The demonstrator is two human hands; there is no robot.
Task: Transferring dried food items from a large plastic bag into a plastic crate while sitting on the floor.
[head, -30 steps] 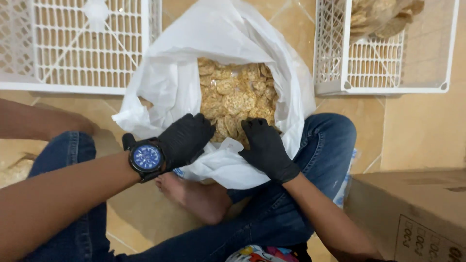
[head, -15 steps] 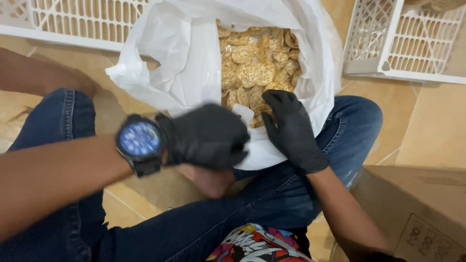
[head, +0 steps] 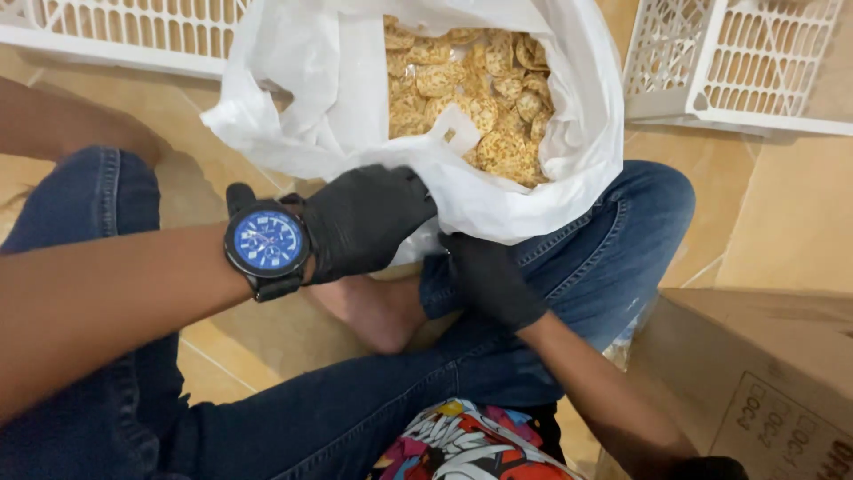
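Seated cross-legged on a tiled floor, a person is gripping the near rim of a white plastic bag [head: 355,98] of round crackers [head: 480,98] with the gloved left hand [head: 364,218], while the right hand [head: 484,280] (grip unclear) is reaching beneath it, apparently steadying the load between the knees.

left hand [head: 364,222]: black thin glove, matte, wrinkled at knuckles
right hand [head: 487,280]: same black glove, cuff ends at wrist
watch [head: 267,242]: left wrist, round black case, blue dial, black strap
forearms: bare, no sleeves in view
jeans [head: 577,249]: dark blue denim, lighter stitched seams, small pale specks on right thigh
foot [head: 373,311]: bare, no shoe or sock
shirt [head: 471,444]: bright multicolour print, red, white, yellow, blue
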